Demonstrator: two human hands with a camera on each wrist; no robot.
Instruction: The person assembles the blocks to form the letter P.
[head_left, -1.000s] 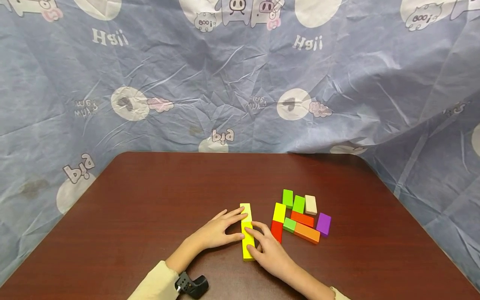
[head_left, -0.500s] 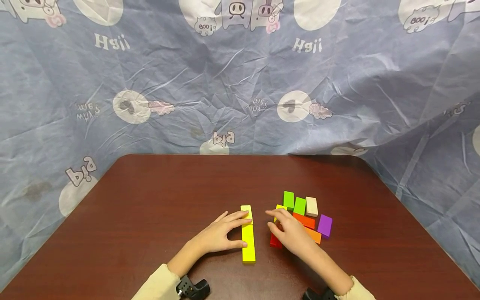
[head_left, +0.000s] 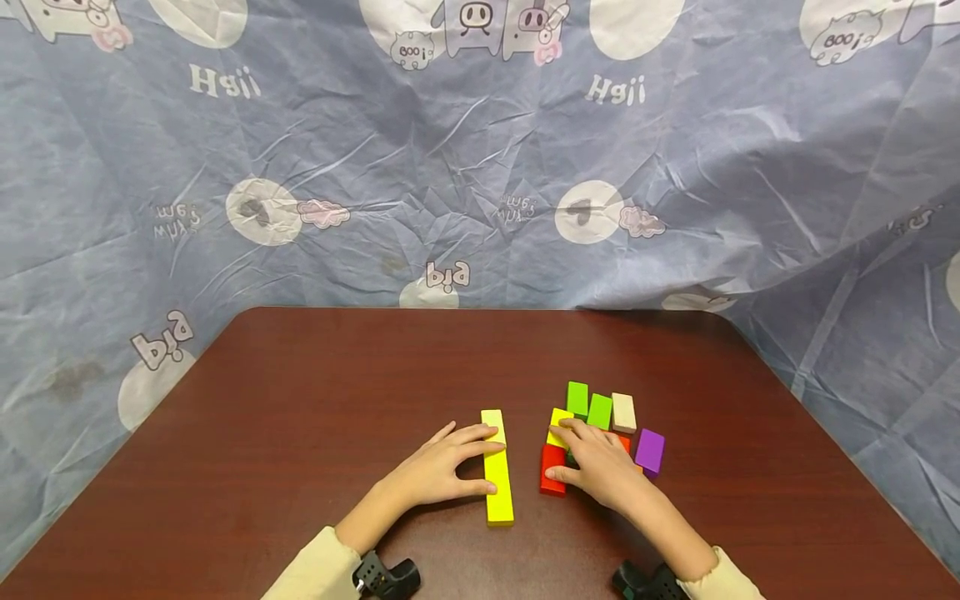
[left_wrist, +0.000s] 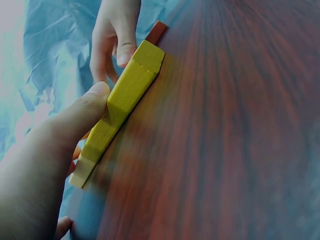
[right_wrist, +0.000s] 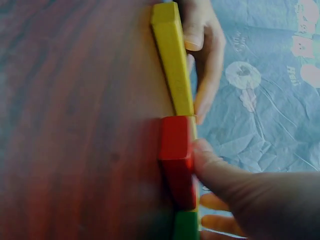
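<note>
A narrow row of yellow blocks [head_left: 498,504], paler at its far end, lies on the table. My left hand [head_left: 435,473] rests on it from the left, fingertips over the far part and thumb at the nearer part. To the right, my right hand [head_left: 602,468] reaches over a group of blocks. Its thumb touches a red block [head_left: 552,457], also seen in the right wrist view, while its fingertips lie at a yellow block [head_left: 559,416] just beyond. Beneath this hand, an orange block is mostly hidden. A green block [right_wrist: 186,225] shows behind the red one in the right wrist view.
Around the right hand lie two green blocks [head_left: 577,399], a cream block [head_left: 623,412], a purple block [head_left: 649,452] and a partly covered orange-red block [head_left: 622,442]. The dark brown table [head_left: 360,375] ends at a printed blue-grey cloth [head_left: 420,150].
My right hand has left the near part of the yellow row and moved right, coming down onto the red and yellow blocks. The left hand stays on the row.
</note>
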